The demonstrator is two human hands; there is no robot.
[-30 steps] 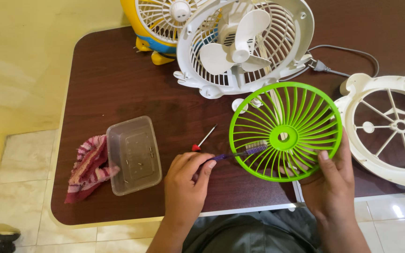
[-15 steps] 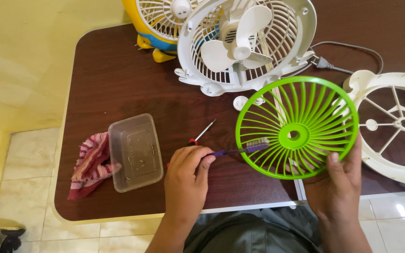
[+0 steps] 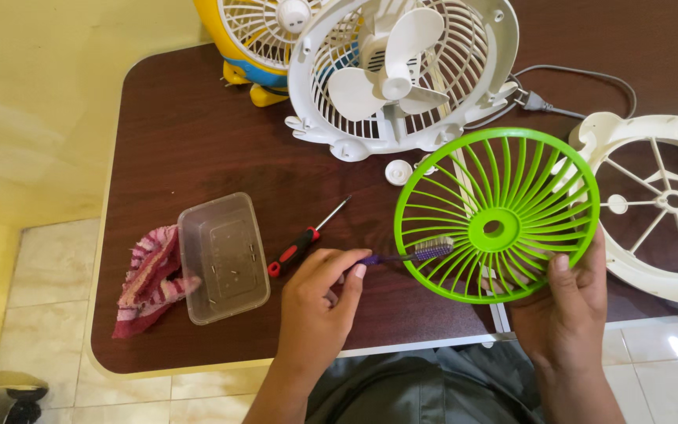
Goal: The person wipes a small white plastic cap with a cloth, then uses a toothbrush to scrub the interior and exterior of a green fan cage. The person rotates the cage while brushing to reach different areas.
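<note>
Currently: left hand pinches toothbrush; right hand clamps green fan grille. Best brushed lightly along each rib, grille steadied.

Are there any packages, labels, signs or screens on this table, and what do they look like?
Clear plastic container: left part of the brown table, beside a striped red cloth; rectangular, open, with small screws inside.
No labels, signs or screens are visible.

Yellow fan at 12 o'clock and cream housing at 3 o'clock are cut by the frame edges. Box contents too small to identify. Right hand partly hidden behind green grille.
</note>
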